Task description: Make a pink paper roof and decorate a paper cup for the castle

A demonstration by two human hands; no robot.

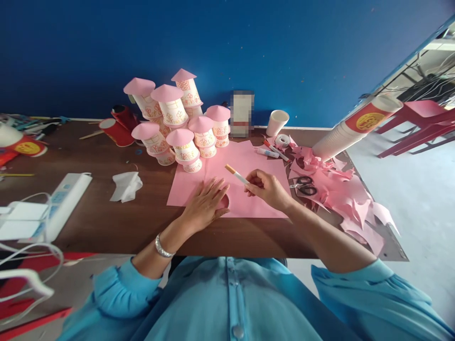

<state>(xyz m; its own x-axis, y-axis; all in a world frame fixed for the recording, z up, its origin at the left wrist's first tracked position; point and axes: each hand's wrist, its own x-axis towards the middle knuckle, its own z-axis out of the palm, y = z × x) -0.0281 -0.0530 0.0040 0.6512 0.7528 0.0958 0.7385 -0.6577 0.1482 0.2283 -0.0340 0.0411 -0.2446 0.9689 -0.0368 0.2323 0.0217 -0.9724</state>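
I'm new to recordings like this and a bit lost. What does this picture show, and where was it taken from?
There is no machine here, just a person's two bare hands. The one picture comes from a camera worn on that person's head, looking forward and down. On the brown table lies a pink sheet, with decorated towers under pink cone roofs around its back left corner. Scissors and pink scraps lie to its right. The left hand rests flat, fingers spread, partly covering a round thing I can't identify. The right hand holds a white marker with an orange end.
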